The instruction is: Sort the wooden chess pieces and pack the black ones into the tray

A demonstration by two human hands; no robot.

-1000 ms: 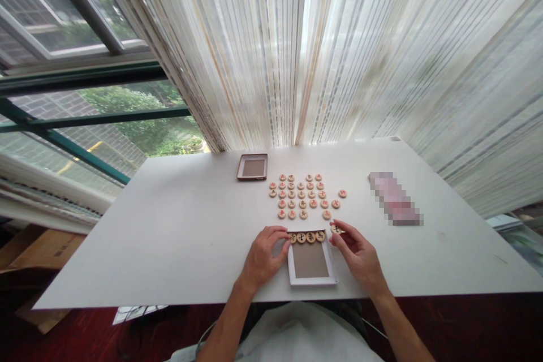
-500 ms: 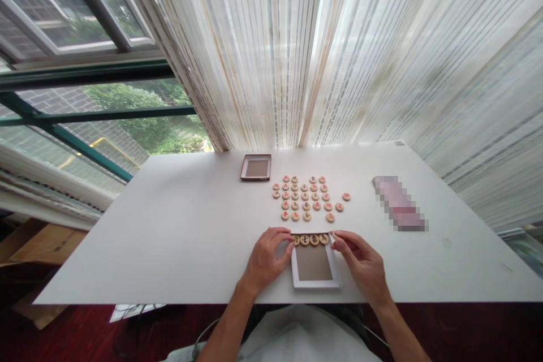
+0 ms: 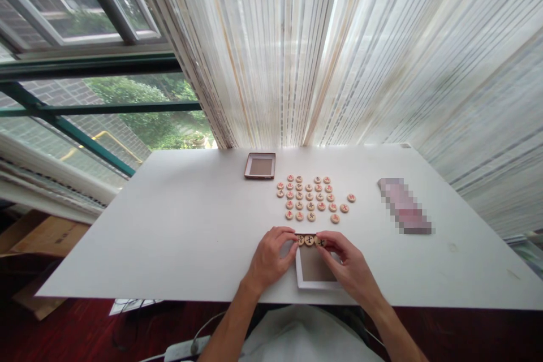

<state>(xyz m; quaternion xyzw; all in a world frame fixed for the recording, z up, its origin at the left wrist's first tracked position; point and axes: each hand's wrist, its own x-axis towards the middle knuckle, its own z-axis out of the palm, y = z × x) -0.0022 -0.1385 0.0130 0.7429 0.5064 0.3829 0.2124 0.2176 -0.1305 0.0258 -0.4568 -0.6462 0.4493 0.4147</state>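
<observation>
Two hands are at the near edge of the white table (image 3: pixel 178 237), in the middle. Between them lies a flat white box (image 3: pixel 316 284) with a brown bottom. A row of chess pieces (image 3: pixel 309 240), round and wooden with dark marks, lies along the far end of the white box.

The left hand (image 3: pixel 271 257) is just beside the box's left wall. Its fingers are bent and the tips touch the left end of the row. I cannot tell if it grips anything.

The right hand (image 3: pixel 345 266) lies over the right side of the box. Its thumb and finger pinch the end piece (image 3: pixel 319 241) on the right of the row.

Many loose chess pieces (image 3: pixel 309 198) lie in short rows near the middle of the table. A small brown box (image 3: pixel 260 166) sits by the far edge. A blurred pink thing (image 3: pixel 404 205) lies toward the right edge.
</observation>
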